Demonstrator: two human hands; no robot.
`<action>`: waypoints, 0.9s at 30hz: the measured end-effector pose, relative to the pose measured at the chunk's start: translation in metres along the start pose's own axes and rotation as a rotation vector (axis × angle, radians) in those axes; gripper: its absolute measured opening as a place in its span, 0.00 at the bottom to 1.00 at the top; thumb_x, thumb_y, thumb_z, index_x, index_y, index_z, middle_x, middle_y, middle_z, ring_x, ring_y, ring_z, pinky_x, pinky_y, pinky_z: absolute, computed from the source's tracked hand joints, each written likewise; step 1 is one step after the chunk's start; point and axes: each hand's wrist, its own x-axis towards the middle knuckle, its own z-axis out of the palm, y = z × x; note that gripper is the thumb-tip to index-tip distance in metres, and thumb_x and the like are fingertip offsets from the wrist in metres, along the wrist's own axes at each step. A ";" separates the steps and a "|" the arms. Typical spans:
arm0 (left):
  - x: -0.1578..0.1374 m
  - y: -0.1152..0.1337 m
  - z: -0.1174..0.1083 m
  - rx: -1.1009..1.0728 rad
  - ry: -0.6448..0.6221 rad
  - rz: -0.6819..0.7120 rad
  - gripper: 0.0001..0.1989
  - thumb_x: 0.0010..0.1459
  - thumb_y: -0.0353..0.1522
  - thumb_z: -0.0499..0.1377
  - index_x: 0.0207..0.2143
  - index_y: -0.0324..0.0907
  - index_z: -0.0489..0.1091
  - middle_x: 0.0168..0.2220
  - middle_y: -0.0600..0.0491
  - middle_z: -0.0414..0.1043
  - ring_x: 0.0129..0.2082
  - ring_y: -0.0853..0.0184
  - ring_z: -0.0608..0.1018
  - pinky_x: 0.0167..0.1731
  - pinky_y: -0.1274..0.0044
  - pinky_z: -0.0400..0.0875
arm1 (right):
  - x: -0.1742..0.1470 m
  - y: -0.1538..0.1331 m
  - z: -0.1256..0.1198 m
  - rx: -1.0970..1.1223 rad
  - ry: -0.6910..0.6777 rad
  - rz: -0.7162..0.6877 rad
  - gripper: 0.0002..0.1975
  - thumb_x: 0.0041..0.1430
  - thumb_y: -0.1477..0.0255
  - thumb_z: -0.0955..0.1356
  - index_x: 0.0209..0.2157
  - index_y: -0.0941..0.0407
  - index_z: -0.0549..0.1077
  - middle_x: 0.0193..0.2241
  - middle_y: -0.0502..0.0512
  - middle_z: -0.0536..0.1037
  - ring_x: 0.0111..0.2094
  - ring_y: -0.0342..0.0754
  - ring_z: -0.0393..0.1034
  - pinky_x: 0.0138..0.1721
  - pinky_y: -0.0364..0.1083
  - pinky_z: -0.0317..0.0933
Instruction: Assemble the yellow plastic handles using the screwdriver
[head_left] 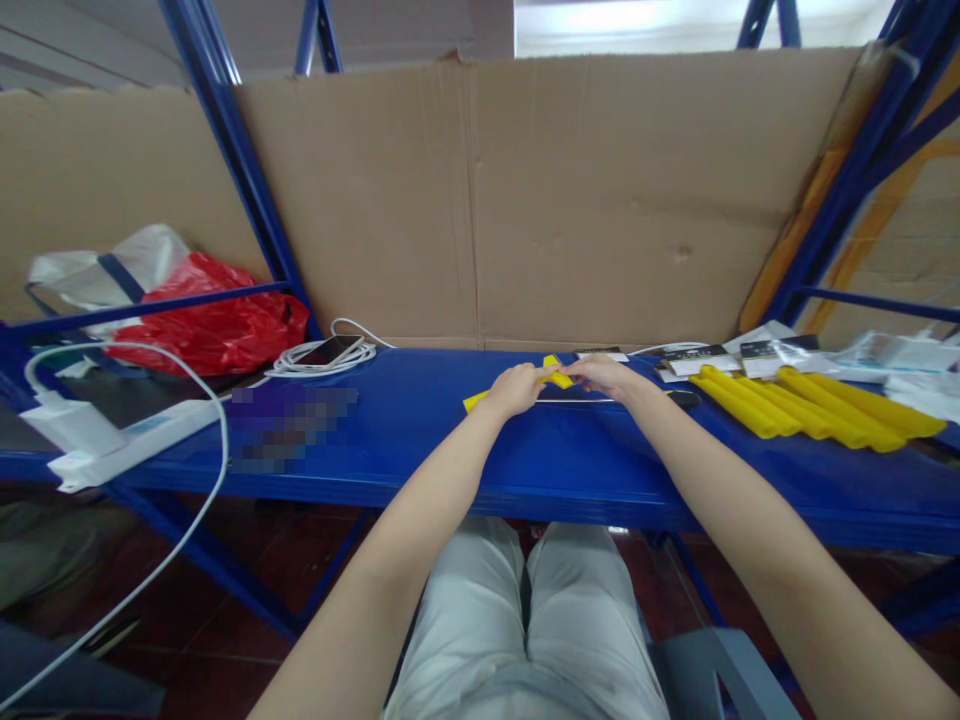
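Over the middle of the blue shelf, my left hand point(515, 389) is closed on a yellow strip point(556, 376). My right hand point(602, 375) pinches the same strip from the other side, its fingers bent around the edge. Part of the yellow material also shows at the left, beyond my left hand; the palms hide the stretch between. Beneath the hands lies a thin, pale straight edge, and a dark rounded object point(682, 398) rests just right of my right wrist. Whether those two are joined, I cannot tell.
Several yellow rolled pieces point(814, 405) lie at the right, before black-and-white packets point(697, 360) and clear plastic. On the left are a white power strip point(142, 440), a coiled white cable point(319, 357) and a red plastic bag point(217, 315). Cardboard point(555, 200) stands behind the shelf point(420, 430).
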 end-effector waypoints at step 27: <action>0.002 0.005 0.001 -0.090 0.012 0.008 0.23 0.62 0.34 0.52 0.59 0.54 0.62 0.43 0.51 0.71 0.44 0.64 0.74 0.43 0.77 0.65 | 0.027 0.050 -0.077 -1.022 0.203 0.142 0.29 0.50 0.77 0.63 0.56 0.51 0.69 0.54 0.59 0.70 0.55 0.59 0.63 0.53 0.54 0.59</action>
